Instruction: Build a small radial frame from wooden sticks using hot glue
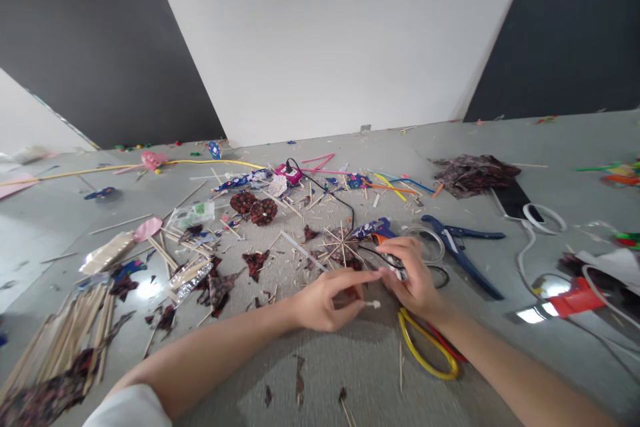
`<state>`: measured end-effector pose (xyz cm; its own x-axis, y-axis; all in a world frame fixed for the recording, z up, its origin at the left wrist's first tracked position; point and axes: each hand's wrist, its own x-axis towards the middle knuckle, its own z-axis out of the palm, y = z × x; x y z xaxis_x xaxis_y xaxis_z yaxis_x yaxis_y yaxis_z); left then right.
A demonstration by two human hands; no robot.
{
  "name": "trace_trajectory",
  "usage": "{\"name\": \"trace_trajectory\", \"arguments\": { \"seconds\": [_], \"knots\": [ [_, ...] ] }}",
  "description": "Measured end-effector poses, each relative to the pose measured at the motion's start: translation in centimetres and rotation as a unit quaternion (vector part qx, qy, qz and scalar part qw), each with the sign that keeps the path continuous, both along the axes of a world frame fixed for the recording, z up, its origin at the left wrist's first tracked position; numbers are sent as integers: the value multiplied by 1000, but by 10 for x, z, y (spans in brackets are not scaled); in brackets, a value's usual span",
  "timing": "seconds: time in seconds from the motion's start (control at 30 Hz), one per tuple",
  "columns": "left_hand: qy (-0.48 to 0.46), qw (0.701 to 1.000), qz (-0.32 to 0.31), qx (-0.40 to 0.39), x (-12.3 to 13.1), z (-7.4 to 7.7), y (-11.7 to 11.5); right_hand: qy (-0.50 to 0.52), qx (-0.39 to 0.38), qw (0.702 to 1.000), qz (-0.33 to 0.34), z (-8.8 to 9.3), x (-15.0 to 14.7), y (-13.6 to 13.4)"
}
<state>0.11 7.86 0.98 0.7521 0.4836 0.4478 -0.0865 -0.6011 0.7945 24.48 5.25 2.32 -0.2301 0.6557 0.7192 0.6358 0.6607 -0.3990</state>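
My left hand (327,300) is closed in a pinch on a short thin stick with a pale tip (373,304), just in front of a small wheel of radiating wooden sticks (341,245) lying on the grey surface. My right hand (413,273) curls its fingers round the handle of a blue and orange glue gun (373,229), whose black cord (330,193) runs back to a pink plug. The fingertips of both hands nearly meet. Yellow-handled scissors (425,353) lie under my right wrist.
Blue pliers (463,247) and a tape ring (430,243) lie right of the glue gun. Dark patterned fabric scraps (253,208), loose sticks, a stick bundle (60,340) at left, coloured straws (395,185), a phone (515,200) and white cable sit around. A white board stands behind.
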Motion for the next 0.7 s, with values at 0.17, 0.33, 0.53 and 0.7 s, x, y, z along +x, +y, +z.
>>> {"name": "trace_trajectory", "arguments": {
  "seconds": [0.17,0.33,0.53,0.7],
  "knots": [
    [3,993,-73,-93,0,3,4,-43,-2,993,106,3,2,0],
    [23,990,-83,-109,-1,6,4,-22,23,992,121,4,-3,0],
    [28,990,-71,-118,-1,7,4,1,22,991,134,4,-4,1],
    [29,990,-63,-122,-1,6,5,7,18,991,132,5,-4,1]
  ]
}}
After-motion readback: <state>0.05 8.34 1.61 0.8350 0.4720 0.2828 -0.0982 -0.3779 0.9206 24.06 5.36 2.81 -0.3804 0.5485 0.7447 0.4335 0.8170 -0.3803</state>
